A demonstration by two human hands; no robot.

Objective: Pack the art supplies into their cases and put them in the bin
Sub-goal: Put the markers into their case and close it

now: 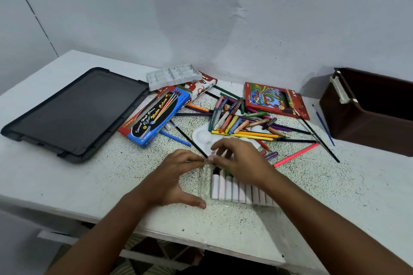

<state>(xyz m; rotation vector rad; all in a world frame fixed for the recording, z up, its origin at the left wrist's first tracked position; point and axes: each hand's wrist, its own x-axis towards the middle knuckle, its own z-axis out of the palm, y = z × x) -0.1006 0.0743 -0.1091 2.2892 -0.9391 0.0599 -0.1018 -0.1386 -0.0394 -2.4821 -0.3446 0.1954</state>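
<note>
A clear plastic marker case (237, 192) lies at the table's near edge with a row of white-barrelled markers in it. My left hand (176, 176) grips the case's left end, fingers on the far corner and thumb on the near corner. My right hand (239, 163) rests over the markers' far ends, fingers spread; what lies under it is hidden. Loose crayons (232, 120) and coloured pencils (245, 135) lie piled beyond, partly on a white palette (202, 138). The brown bin (368, 123) stands open at the far right.
The bin's black lid (73, 116) lies at the left. A blue water-colour pen box (156, 118), an oil pastels box (204, 87), a white plastic tray (174, 76) and a red pencil box (272, 100) sit behind. Paintbrushes (323, 125) and a pink pencil (295, 155) lie near the bin.
</note>
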